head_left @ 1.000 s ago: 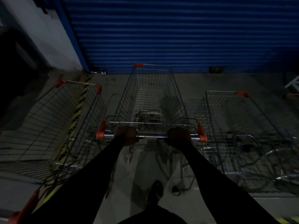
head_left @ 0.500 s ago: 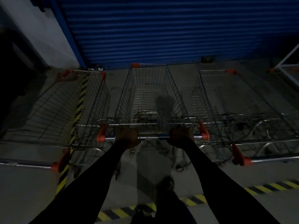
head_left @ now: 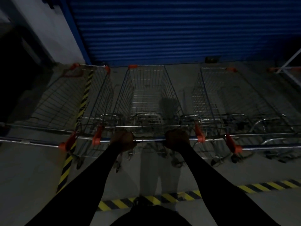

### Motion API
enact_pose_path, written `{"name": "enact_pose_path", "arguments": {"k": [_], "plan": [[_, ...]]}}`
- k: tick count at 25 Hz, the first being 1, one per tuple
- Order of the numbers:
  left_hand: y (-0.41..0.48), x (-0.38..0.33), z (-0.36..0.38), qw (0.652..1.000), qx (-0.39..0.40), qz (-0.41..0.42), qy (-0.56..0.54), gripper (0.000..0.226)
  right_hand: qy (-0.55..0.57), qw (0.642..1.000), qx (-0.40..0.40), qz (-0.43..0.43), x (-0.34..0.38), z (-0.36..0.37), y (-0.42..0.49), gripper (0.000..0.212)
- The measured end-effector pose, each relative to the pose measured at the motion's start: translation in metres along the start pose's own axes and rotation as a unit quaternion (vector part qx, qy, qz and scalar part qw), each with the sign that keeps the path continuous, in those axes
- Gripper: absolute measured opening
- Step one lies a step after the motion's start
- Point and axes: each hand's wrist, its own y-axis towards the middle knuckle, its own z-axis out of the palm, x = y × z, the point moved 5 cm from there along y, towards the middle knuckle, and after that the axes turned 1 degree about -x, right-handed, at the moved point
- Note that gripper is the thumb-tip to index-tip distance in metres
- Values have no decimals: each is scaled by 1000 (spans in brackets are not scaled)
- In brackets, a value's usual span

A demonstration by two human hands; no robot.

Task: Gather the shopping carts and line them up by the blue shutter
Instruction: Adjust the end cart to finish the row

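Three wire shopping carts with orange corner caps stand side by side, noses toward the blue shutter (head_left: 162,30). The middle cart (head_left: 147,95) is between a left cart (head_left: 68,98) and a right cart (head_left: 236,98). My left hand (head_left: 123,139) and my right hand (head_left: 176,138) are both closed on the middle cart's handle bar (head_left: 149,140). The middle cart's front rim lies close to the shutter's base. Black sleeves cover both of my arms.
Yellow-black hazard tape (head_left: 162,199) crosses the concrete floor near my feet, and another strip (head_left: 70,154) runs under the left cart. A white wall (head_left: 48,30) stands left of the shutter. A white metal frame (head_left: 291,62) shows at far right.
The middle cart has rolled forward between the other two, toward the shutter, and its handle now sits level with theirs. Both hands kept their grip on the handle.
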Motion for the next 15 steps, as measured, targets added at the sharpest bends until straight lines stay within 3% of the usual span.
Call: {"name": "enact_pose_path", "arguments": {"k": [15], "plan": [[-33,-15,13,996,-29,28,85,28,18,999,40,-15,3,17,-34,39]]}}
